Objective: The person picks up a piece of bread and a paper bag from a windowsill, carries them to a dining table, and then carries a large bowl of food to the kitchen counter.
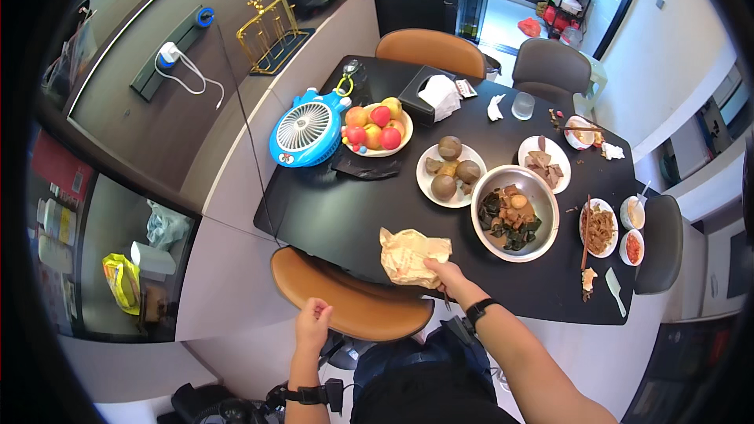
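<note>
My right hand (446,277) grips the right edge of a crumpled, tan paper bag (412,256) with faint print, over the near edge of the black dining table (330,206). A thin dark object pokes out below that hand, too small to name. Curled in a loose fist with nothing visible in it, my left hand (313,321) hovers at the left of the orange-brown chair (353,300). Closest to the bag on the right stands a steel bowl (480,232) of braised meat, an egg and dark leafy pieces. Behind it, a white plate (427,182) bears several round brown items.
At the left sit a blue fan (306,129) and a bowl of fruit (380,126). A tissue box (415,97) and drinking glass (523,106) stand farther back. Plates of sliced meat (545,168) and noodles (599,228), small bowls and a white-green knife (615,291) occupy the right.
</note>
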Motion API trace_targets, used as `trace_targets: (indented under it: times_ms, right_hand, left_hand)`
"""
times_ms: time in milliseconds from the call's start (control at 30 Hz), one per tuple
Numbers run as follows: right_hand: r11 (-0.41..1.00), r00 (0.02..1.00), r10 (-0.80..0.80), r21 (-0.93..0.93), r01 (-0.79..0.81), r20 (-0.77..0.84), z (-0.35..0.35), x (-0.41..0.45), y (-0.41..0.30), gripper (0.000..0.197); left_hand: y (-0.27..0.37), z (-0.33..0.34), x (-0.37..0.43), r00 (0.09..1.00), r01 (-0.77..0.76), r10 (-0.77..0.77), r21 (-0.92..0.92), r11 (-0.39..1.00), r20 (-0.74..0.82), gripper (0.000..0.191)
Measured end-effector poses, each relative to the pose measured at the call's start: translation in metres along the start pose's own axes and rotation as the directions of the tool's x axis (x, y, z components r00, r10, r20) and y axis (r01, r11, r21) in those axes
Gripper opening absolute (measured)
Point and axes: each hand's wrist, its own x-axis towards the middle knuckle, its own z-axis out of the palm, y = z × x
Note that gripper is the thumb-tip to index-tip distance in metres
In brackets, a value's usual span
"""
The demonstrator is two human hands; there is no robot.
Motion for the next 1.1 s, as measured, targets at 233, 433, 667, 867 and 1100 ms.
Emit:
trace_targets:
  times_ms: [233,433,667,867,1100]
  right_hand:
    - [0.805,0.939,-0.305,-0.569,0.166,-0.158,0.016,0.050,0.001,0.063]
    - [0.729,0.896,-0.410,-0.651,0.212,-0.167,-0.051,0.018,0.009,0.042]
    - [0.959,0.993,-0.101,-0.262,0.112,0.057,-0.090,-0.031,0.011,0.026]
    - [0.889,0.994,-0.071,-0.446,0.100,0.080,-0.116,-0.049,0.005,0.027]
    - [0.856,0.987,-0.092,-0.496,0.145,0.129,-0.112,-0.046,-0.009,0.026]
  left_hand:
    - [0.015,0.032,0.004,0.976,0.073,-0.059,-0.060,0.996,0.208,0.014]
    - [-0.001,0.100,0.031,0.867,0.371,-0.191,-0.339,0.864,0.461,0.033]
    - [0.039,0.171,0.061,0.684,0.703,-0.634,-0.560,0.439,0.362,0.077]
    - [0.038,0.186,0.091,0.742,0.596,-0.646,-0.617,0.514,0.179,0.048]
    - [0.023,0.162,0.129,0.927,0.327,-0.347,-0.767,0.552,0.144,0.041]
